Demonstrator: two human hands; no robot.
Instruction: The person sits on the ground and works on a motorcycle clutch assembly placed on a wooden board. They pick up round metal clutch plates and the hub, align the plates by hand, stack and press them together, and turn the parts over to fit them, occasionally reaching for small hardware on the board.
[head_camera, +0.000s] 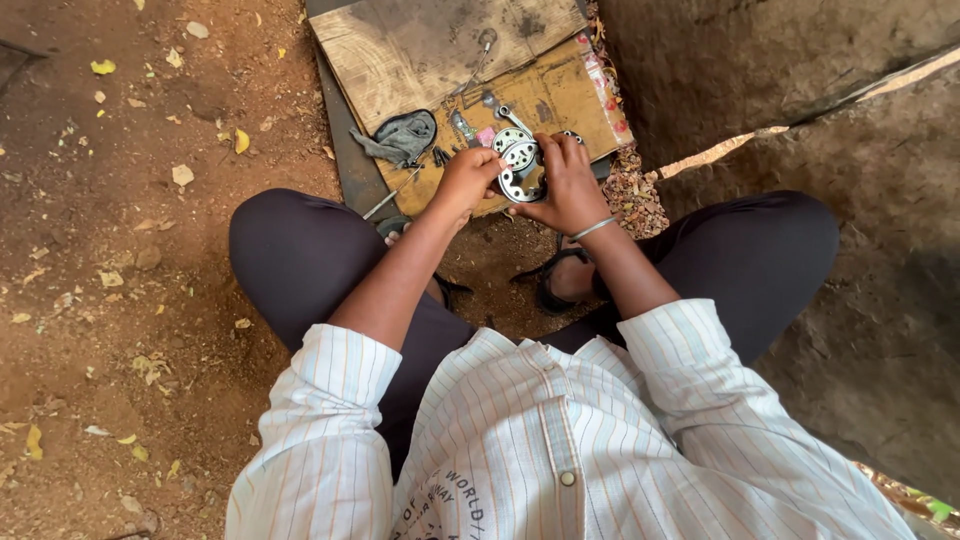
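Squatted on bare dirt, knees wide, head camera looking straight down. Both hands were up in front of me over the near edge of a cardboard sheet (545, 100). My right hand (570, 185) was clenched around a round metal plate (521, 168) with holes in it, fingers wrapped over its far rim and palm behind it, so the plate stood tilted between my hands. My left hand (466, 182) pressed against the plate's left edge, fingertips curled onto it; I could not tell whether it pinched anything smaller there. A thin bangle (592, 229) sat on my right wrist. On the cardboard, just beyond the plate, lay a wrench (512, 117) and a few small metal bits too small to make out. A crumpled grey rag (405, 137) lay to the left of them, near my left hand but apart from it. A thin metal rod (390, 197) stuck out past the cardboard's near-left edge. A worn wooden board (420, 45) lay farther off, overlapping the cardboard. Dry yellow leaves were scattered over the dirt on my left; a sandal (548, 285) showed below my hands.
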